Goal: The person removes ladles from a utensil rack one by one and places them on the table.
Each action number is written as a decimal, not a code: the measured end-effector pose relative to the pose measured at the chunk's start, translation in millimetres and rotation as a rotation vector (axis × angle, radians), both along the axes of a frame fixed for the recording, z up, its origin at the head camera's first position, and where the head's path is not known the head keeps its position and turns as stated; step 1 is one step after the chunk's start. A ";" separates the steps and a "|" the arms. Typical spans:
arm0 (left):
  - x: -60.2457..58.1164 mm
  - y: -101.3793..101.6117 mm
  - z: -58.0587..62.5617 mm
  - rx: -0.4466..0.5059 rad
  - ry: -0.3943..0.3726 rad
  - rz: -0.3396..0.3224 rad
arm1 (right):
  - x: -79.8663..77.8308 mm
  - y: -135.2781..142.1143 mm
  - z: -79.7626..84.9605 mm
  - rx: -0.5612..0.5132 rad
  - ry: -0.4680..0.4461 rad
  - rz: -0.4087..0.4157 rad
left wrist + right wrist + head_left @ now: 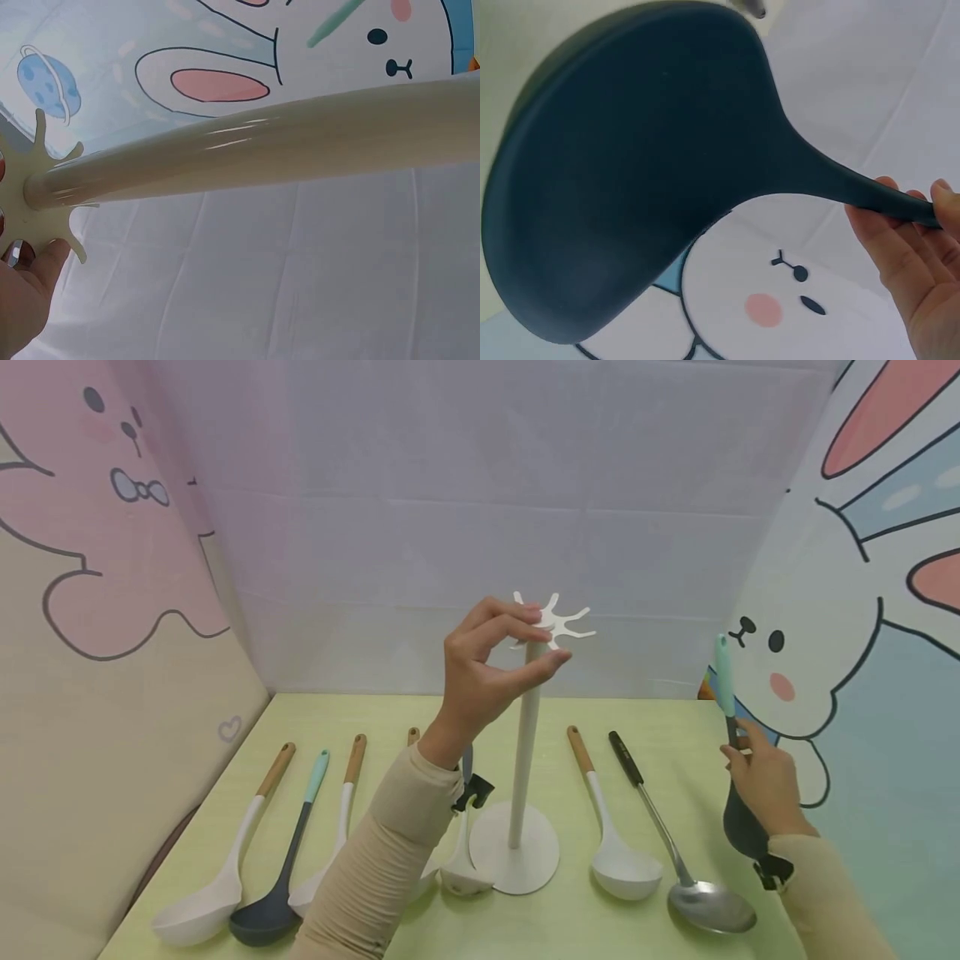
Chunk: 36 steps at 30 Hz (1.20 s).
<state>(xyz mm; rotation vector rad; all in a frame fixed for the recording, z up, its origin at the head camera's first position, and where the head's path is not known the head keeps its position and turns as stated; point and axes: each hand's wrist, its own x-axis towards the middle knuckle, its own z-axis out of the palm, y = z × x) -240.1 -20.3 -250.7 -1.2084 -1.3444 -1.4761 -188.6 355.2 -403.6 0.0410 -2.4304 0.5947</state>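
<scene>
At the middle of the table stands a white utensil stand [526,752] with a round base and a star of hooks on top. My left hand [483,664] grips this hooked top, its thumb and fingers around the edge; the left wrist view shows the stand's pole [262,146] running away from them. On the right, my right hand [771,777] holds a dark ladle [637,165] by its shaft. The ladle's mint handle [724,677] points up and its bowl hangs below, partly covered by the hand. No utensil shows on the visible hooks.
Left of the stand lie a white ladle [202,910] with a wooden handle, another dark ladle [266,914] and more white ones, some partly hidden by my left forearm. To the right lie a white ladle [626,867] and a metal ladle [711,906]. Cloth walls surround the table.
</scene>
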 end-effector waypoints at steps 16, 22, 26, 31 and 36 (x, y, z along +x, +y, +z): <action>1.9 0.6 0.1 0.006 -0.006 -0.001 | 3.5 32.9 -22.7 -0.005 -0.317 -0.029; 2.1 1.5 0.6 0.007 0.004 0.001 | 4.8 43.9 -27.7 0.018 -0.443 0.029; 2.1 1.7 0.5 0.005 0.006 0.002 | 4.5 49.7 -32.8 0.028 -0.506 0.052; 1.9 2.0 0.1 0.002 0.008 0.006 | 5.8 54.1 -41.5 0.030 -0.563 0.071; 2.2 2.7 0.3 0.005 0.012 0.005 | 5.2 55.7 -44.0 0.014 -0.650 0.074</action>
